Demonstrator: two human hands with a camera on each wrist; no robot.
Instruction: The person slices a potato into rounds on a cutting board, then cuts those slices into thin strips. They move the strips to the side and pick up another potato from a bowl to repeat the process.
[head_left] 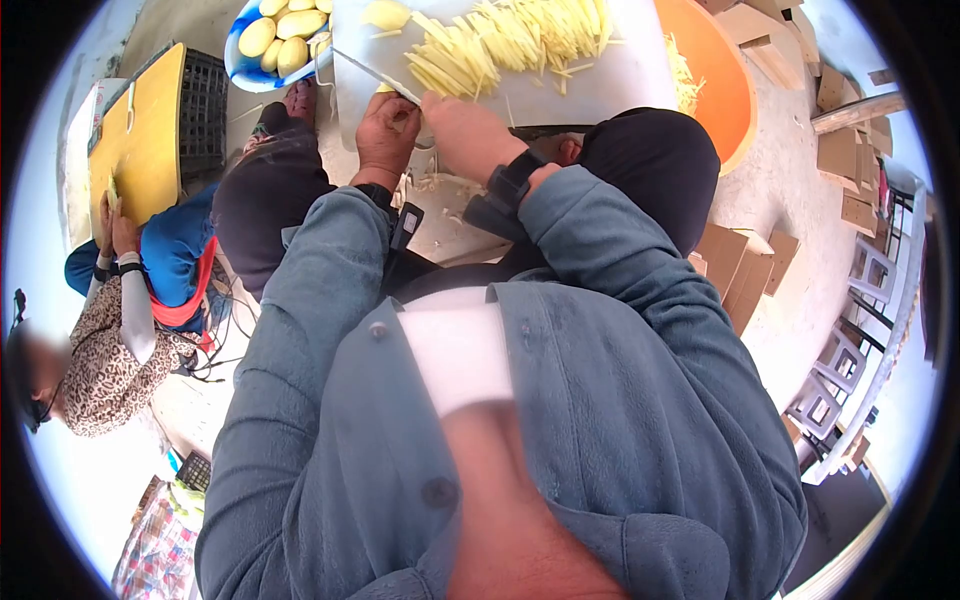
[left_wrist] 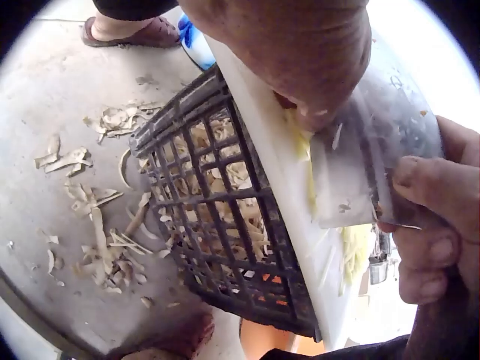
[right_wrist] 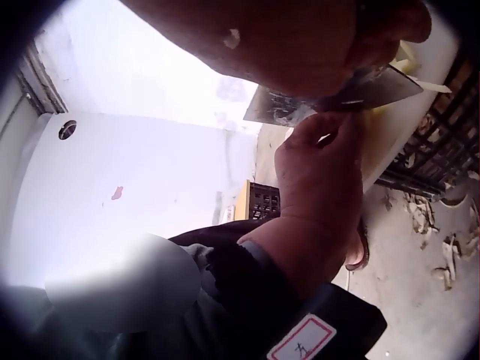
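Note:
My right hand (head_left: pixel 470 135) grips a cleaver, whose broad blade (left_wrist: pixel 375 161) stands upright over the near left part of a white cutting board (head_left: pixel 630 85). Close beside the blade, my left hand (head_left: pixel 385 135) has its fingers bent down on a piece of peeled potato (left_wrist: pixel 300 139), mostly hidden beneath them. In the right wrist view the left thumb and fingers come right up to the blade. Cut potato strips (head_left: pixel 520 40) spread in a long row across the board. A peeled potato (head_left: pixel 386 14) lies at the board's far left.
A blue bowl (head_left: pixel 238 62) of peeled potatoes stands left of the board, an orange basin (head_left: pixel 735 100) with strips right. Below the board is a black crate (left_wrist: pixel 225 195) with peelings; more peelings (left_wrist: pixel 97 247) litter the floor. Another person works at a yellow board (head_left: pixel 150 120).

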